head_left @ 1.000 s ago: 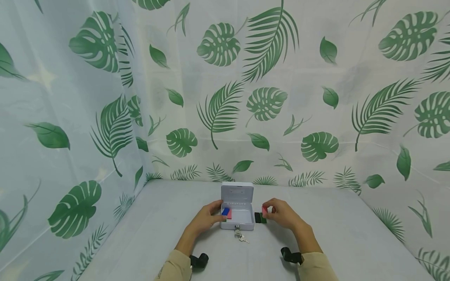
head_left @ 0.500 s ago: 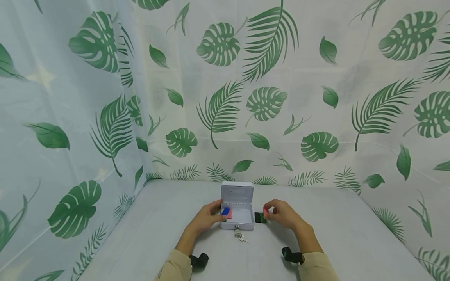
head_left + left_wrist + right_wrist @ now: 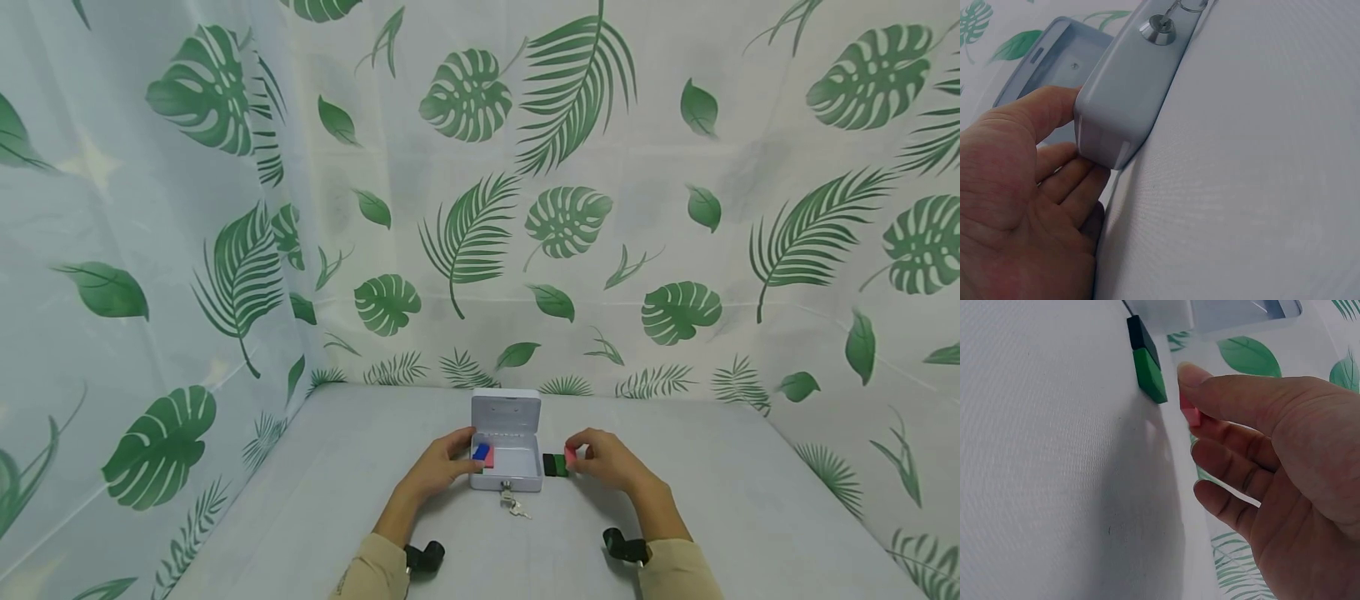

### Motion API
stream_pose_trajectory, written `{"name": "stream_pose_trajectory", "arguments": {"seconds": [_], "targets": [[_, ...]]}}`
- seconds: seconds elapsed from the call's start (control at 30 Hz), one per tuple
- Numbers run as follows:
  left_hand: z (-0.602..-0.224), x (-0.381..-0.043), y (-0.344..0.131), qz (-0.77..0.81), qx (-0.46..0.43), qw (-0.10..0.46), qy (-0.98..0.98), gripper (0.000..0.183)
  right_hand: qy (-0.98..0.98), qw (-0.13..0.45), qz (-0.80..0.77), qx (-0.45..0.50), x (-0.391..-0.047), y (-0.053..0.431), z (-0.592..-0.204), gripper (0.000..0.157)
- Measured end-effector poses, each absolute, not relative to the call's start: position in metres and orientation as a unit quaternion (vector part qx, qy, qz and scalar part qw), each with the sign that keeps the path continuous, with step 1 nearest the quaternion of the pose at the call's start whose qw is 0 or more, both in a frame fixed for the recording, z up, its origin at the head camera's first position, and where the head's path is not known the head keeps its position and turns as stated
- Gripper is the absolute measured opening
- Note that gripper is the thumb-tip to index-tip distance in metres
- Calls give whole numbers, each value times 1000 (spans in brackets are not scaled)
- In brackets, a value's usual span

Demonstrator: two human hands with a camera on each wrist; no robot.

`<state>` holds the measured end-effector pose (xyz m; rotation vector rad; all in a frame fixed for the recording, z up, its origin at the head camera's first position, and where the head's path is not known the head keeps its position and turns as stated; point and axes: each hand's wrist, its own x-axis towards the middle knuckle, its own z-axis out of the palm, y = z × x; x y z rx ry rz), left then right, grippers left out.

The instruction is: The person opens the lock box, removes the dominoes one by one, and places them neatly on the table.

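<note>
A patterned sheet (image 3: 187, 275) with green leaves hangs at the far left and runs round behind the pale table (image 3: 300, 500). Next comes the left tan sleeve (image 3: 372, 568) with a small black camera (image 3: 425, 557) at the wrist, then the left hand (image 3: 433, 468), its thumb and fingers moderately spread and curved round the near left corner of a metal box (image 3: 528, 482). Inside, at the left end, a blue block (image 3: 481, 451) lies partly over a flat pink piece (image 3: 490, 460). The lid (image 3: 506, 415) is raised at the back, and keys (image 3: 515, 505) hang from the front lock (image 3: 506, 485). Just right of the box, a black block (image 3: 550, 465) and a green block (image 3: 561, 467) sit touching on the table. Beside them the right hand (image 3: 611, 460) pinches a pink block (image 3: 1190, 414) between thumb and forefinger, slightly above the table and apart from the green block; its other fingers curve loosely.
</note>
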<state>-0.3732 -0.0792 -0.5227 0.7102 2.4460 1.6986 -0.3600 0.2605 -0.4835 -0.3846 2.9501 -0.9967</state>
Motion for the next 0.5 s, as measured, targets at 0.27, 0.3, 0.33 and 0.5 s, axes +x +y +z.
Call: {"name": "stream_pose_trajectory", "arguments": {"seconds": [0.27,0.3,0.33,0.5], "targets": [[-524,-374,-79,555,238,39,796,70,942,2,-313,-121,-361,262,-485,28],[-524,-374,-79,555,238,39,796,70,942,4,-315,-118,-361,262,-485,28],[-524,-374,-79,554,238,39,797,69,942,4,-313,-118,-361,262,-486,29],[-523,-373,-79,549,236,38,801,69,942,4,-315,-113,-360,262,-487,30]]}}
